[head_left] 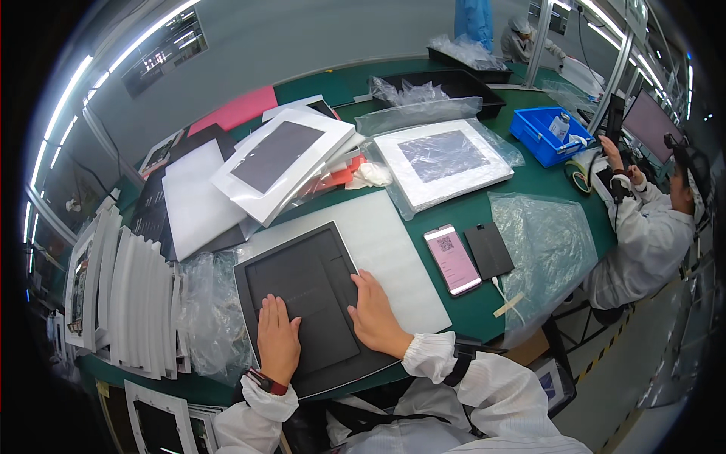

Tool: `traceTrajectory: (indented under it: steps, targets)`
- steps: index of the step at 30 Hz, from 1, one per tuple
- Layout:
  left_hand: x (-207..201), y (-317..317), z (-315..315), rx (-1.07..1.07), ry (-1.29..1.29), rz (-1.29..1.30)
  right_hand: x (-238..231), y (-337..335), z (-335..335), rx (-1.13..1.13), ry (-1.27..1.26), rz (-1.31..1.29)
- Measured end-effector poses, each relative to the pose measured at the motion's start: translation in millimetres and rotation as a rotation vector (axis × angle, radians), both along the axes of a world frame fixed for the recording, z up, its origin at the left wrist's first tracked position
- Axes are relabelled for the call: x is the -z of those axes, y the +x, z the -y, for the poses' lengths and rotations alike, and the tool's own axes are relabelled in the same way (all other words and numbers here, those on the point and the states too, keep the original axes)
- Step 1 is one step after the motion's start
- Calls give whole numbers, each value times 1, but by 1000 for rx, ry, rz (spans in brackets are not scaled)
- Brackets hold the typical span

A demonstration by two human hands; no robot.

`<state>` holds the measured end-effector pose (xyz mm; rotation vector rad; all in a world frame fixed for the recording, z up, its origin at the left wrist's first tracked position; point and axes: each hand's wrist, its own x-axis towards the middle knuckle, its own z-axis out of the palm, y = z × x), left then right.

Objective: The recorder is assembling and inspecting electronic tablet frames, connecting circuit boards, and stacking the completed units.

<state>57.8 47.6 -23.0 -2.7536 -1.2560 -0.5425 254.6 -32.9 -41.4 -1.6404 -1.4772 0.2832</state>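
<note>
A black rectangular panel with a recessed border lies tilted at the near edge of the table, partly over a white foam sheet. On its left part my left hand rests flat, fingers stretched out and close together. My right hand is laid along the panel's right edge, with fingers extended and the thumb touching the surface. Neither hand grips anything. Crumpled clear plastic sits to the left of the panel.
White frames stand in a row at the left. Beyond are stacked white frames, a plastic-wrapped frame and a blue bin. A lit phone lies beside a black box-like device. A co-worker sits at right.
</note>
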Motion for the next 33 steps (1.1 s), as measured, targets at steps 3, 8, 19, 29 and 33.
traceTrajectory:
  steps: [3,8,19,29,33]
  targets:
    - [-3,-2,-5,25,-79,20,2,2,2,-2,-6,-42]
    - [-6,-18,-3,41,-195,23,-29,-6,25,19,-128,-61]
    - [-27,-7,78,301,-424,-3,-24,16,23,102,-205,304]
    - [-19,-9,93,284,-242,53,-24,36,8,87,-413,243]
    - [-24,-16,96,256,-248,113,-35,44,3,54,-585,-10]
